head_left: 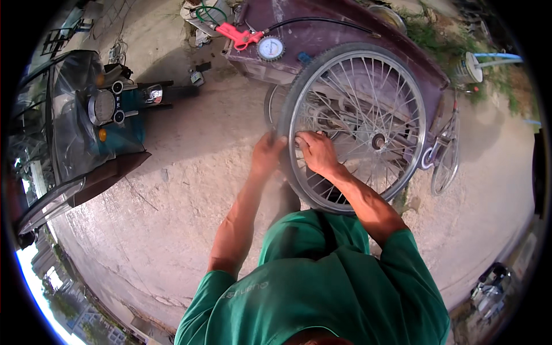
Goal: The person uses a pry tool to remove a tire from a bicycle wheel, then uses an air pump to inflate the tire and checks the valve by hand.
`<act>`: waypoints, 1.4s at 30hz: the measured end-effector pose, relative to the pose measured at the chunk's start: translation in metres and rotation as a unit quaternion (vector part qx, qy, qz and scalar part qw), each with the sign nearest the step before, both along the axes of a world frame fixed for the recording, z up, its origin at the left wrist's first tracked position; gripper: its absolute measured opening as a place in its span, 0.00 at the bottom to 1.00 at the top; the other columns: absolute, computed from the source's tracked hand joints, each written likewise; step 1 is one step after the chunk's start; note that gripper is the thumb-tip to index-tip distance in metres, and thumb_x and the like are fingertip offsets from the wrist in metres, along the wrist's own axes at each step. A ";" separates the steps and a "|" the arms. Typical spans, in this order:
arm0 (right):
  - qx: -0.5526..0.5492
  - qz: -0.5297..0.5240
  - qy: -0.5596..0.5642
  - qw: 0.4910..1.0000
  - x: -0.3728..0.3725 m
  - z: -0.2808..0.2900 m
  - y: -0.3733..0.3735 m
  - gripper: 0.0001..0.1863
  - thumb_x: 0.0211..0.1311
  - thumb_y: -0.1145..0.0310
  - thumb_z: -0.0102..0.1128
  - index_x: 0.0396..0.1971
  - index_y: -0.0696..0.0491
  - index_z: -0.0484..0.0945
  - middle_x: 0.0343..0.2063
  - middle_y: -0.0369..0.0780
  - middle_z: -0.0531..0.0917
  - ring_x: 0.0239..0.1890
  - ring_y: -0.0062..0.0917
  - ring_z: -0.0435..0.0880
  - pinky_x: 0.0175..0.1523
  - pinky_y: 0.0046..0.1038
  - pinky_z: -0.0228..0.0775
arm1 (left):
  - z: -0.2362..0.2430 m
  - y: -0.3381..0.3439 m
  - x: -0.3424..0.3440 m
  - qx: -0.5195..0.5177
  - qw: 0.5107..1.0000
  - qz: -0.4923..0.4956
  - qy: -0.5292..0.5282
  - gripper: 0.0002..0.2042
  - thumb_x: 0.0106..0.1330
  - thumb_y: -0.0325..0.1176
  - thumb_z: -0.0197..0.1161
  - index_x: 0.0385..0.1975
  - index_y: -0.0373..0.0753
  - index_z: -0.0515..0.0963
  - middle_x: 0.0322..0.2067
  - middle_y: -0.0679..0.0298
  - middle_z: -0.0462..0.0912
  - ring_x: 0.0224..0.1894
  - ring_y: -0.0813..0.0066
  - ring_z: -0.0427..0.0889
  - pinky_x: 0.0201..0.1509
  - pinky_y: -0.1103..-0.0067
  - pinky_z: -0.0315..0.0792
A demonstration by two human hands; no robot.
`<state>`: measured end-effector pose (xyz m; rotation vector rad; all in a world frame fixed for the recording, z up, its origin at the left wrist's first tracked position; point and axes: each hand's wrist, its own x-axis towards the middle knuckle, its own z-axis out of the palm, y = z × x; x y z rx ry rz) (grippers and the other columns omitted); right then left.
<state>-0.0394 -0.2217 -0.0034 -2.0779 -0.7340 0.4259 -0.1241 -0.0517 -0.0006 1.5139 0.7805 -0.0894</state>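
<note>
A spoked wheel [414, 86] with a grey-black tire [313, 70] stands upright in front of me, leaning close to a purple metal cart body. My left hand [268, 153] is closed at the tire's outer left side, its thumb against the rubber and its fingers slightly blurred. On the inner side of the same stretch of rim, my right hand [318, 152] has its fingers curled against the metal. Whether a small part such as the valve is between those fingers is hidden. Above the wheel, a red inflator gun [237, 37] with a round dial gauge [271, 48] rests on the cart.
The purple cart body [339, 35] fills the far side, with a black hose [322, 19] across it. To the left stands a teal motor vehicle [129, 121] with a clear cover. A bicycle [445, 149] is at the right, below a white bucket [468, 69]. Dusty concrete [190, 190] lies around.
</note>
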 end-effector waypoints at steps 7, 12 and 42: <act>-0.015 0.089 -0.047 0.995 0.014 -0.006 -0.013 0.08 0.69 0.71 0.59 0.44 0.54 0.81 0.35 0.46 0.87 0.37 0.46 0.86 0.43 0.42 0.78 | 0.005 -0.004 -0.005 -0.101 0.994 0.014 0.048 0.14 0.73 0.42 0.66 0.42 0.36 0.80 0.25 0.74 0.75 0.21 0.87 0.65 0.24 0.82 0.59; -0.032 0.058 -0.079 0.995 0.018 -0.007 -0.005 0.09 0.67 0.73 0.61 0.45 0.52 0.81 0.35 0.46 0.87 0.38 0.46 0.87 0.41 0.42 0.80 | -0.008 0.003 -0.002 -0.070 0.996 0.014 0.045 0.14 0.73 0.44 0.67 0.42 0.37 0.80 0.24 0.75 0.74 0.21 0.88 0.63 0.23 0.82 0.57; -0.351 0.000 -0.237 0.906 0.190 0.103 0.085 0.18 0.59 0.57 0.68 0.46 0.49 0.88 0.52 0.44 0.87 0.58 0.40 0.83 0.61 0.50 0.69 | -0.048 0.015 0.002 -0.114 0.993 0.024 -0.026 0.16 0.72 0.45 0.68 0.41 0.36 0.82 0.26 0.73 0.78 0.24 0.87 0.69 0.25 0.83 0.63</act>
